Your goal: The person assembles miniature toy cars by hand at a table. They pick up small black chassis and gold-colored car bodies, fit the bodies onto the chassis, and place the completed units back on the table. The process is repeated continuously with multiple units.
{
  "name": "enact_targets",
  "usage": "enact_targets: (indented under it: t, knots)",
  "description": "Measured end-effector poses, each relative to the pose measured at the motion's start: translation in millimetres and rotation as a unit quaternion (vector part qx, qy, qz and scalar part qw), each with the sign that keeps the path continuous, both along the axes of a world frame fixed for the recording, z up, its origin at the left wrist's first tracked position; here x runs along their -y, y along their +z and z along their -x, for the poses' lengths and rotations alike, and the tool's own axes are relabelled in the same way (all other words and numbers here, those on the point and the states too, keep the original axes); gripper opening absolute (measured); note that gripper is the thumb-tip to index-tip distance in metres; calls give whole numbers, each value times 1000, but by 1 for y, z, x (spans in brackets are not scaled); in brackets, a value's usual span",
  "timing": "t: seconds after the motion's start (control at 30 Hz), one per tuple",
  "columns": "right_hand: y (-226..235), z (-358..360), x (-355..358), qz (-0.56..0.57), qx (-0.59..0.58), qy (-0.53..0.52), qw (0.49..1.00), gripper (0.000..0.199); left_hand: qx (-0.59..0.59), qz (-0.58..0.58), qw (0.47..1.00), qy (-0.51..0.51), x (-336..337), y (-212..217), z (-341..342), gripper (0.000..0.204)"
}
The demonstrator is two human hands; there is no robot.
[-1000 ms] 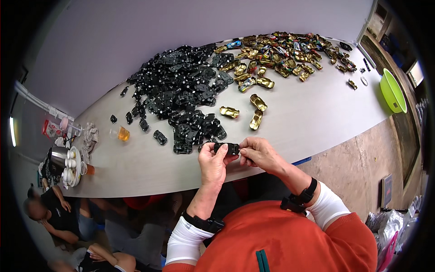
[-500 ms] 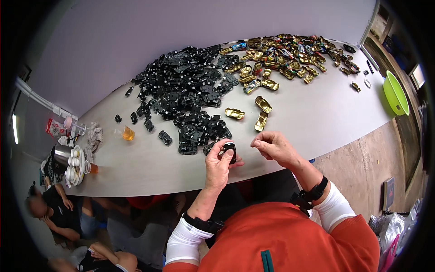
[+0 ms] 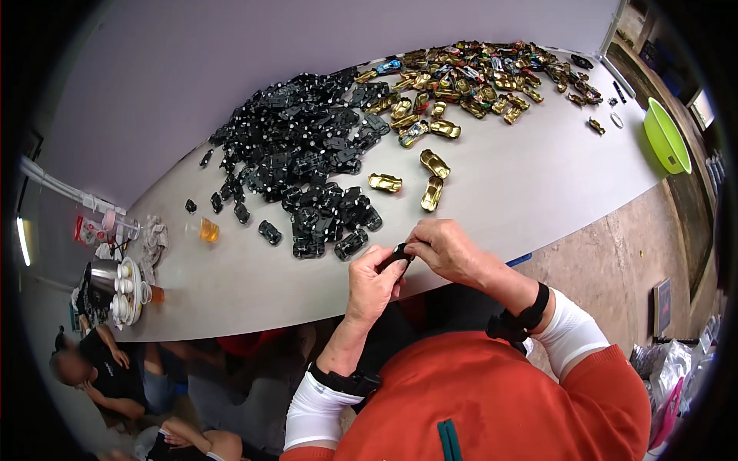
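Note:
My left hand (image 3: 369, 286) is closed around a black toy car chassis (image 3: 395, 257), held tilted above the table's near edge. At its upper end, the fingers of my right hand (image 3: 450, 250) are pinched together against it and hide that tip. Just beyond my hands lies a large heap of black toy car chassis (image 3: 288, 138), with one loose piece (image 3: 351, 244) nearest my left hand. Gold toy cars lie past my right hand: one on its side of the heap (image 3: 385, 183) and two touching each other (image 3: 432, 194).
Gold and coloured toy cars (image 3: 477, 81) are piled along the far edge. A green basin (image 3: 666, 138) stands at the right. On the left are a cup of amber drink (image 3: 208, 230), a rag (image 3: 154, 242) and a tray of white cups (image 3: 137, 307). Other people sit at lower left.
My right hand has moved left and come against the chassis in my left hand. The chassis has turned from upright to tilted. The view has shifted slightly.

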State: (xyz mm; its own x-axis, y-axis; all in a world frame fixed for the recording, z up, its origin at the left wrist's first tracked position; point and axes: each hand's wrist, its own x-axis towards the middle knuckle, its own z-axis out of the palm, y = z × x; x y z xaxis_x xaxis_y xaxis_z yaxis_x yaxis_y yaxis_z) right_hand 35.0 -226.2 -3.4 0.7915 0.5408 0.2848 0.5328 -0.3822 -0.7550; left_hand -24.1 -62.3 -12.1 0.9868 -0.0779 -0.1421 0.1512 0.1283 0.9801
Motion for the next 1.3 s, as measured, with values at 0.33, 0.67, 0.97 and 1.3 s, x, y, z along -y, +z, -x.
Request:
enact_targets:
  t: [0.33, 0.67, 0.97, 1.3]
  knots:
    - [3, 5, 11, -110, -357, -8, 927, 15, -29, 79, 996, -19, -6, -9, -8, 18]
    - [-1, 11, 8, -76, -260, -6, 963, 10, -15, 33, 999, -1, 3, 0, 1, 18]
    - [-7, 7, 45, -209, -381, -47, 900, 13, -197, -74, 941, -264, -29, 0, 55, 18]
    - [-15, -25, 35, -42, -131, -164, 977, 10, -20, -428, 877, -218, -21, -73, 67, 51]
